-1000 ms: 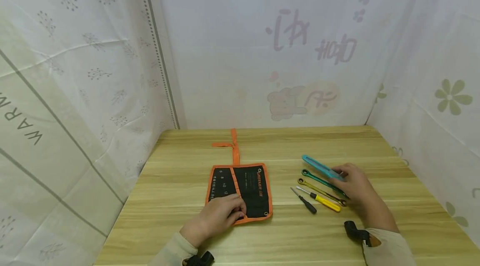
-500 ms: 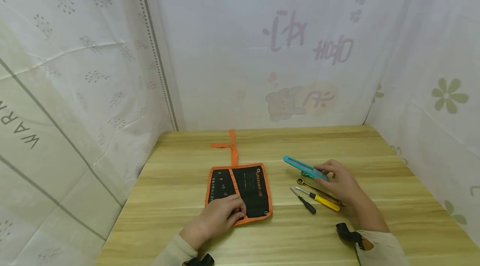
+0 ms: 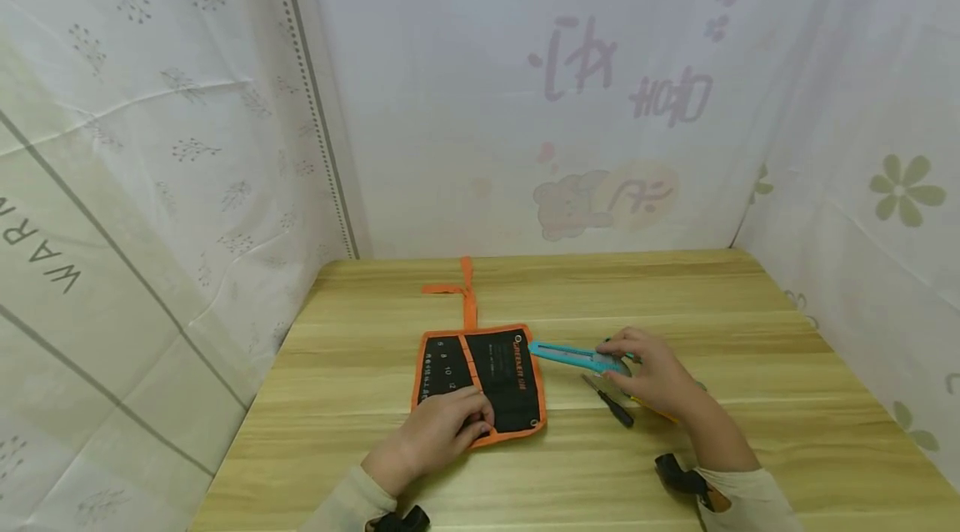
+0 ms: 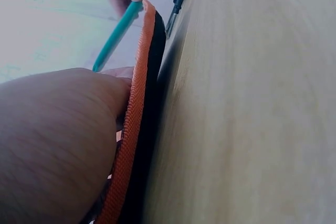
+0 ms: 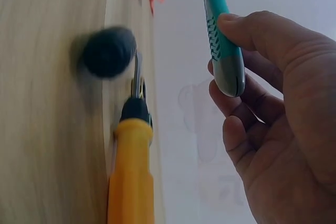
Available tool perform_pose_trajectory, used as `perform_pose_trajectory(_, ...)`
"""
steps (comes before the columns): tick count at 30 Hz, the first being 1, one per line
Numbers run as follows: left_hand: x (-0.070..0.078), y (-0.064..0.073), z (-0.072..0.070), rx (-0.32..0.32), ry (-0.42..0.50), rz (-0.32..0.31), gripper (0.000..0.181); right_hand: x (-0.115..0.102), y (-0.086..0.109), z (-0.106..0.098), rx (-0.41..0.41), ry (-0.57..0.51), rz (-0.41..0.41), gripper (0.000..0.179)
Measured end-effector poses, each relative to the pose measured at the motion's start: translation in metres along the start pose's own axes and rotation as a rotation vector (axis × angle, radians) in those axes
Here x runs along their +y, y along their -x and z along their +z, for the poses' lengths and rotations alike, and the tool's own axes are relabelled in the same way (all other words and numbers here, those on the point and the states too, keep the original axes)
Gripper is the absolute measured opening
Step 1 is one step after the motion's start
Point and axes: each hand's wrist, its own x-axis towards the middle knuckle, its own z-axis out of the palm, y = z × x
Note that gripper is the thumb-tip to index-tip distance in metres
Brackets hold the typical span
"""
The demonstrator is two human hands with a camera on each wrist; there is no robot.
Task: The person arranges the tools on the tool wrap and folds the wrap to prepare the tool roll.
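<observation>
A black tool pouch point(image 3: 512, 390) with orange edging lies on the table, its orange tie strap stretching away behind it. My left hand point(image 3: 442, 428) grips the pouch's near edge with curled fingers. In my right hand point(image 3: 652, 369) a teal utility knife point(image 3: 566, 355) is pinched by its grey end. The knife is above the table, its far tip overlapping the pouch's right edge in the head view. In the right wrist view the thumb presses one side of the knife point(image 5: 223, 40), fingers behind it.
To the right of the pouch lies a small black-handled screwdriver point(image 3: 611, 404). A yellow-handled screwdriver point(image 5: 131, 166) is beside it, mostly under the right hand in the head view. Two ratchet wrenches there are largely hidden. Printed curtains point(image 3: 465, 98) hang around the table point(image 3: 345, 382).
My right hand has lifted the utility knife and carried it left, from over the wrenches to the pouch's right edge. The left hand stays on the pouch.
</observation>
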Motion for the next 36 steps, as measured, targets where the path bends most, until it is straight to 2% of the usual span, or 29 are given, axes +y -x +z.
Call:
perform_pose_trajectory(6,0.001,0.0,0.001,0.001,0.012,-0.015,0.004,-0.013,-0.003,0.004,-0.05,-0.004,0.008,0.035)
perform_pose_trajectory(13,0.001,0.0,0.001,0.008,0.024,-0.019,0.005,-0.02,-0.005,0.013,-0.128,-0.025,-0.086,0.032)
perform_pose_trajectory(25,0.003,-0.001,0.0,0.012,0.058,-0.042,0.006,-0.031,-0.005,0.022,-0.213,-0.04,-0.053,0.029)
perform_pose_trajectory(36,0.004,-0.001,0.0,0.007,0.061,-0.054,0.004,-0.029,-0.008,0.033,-0.278,-0.052,-0.09,0.025)
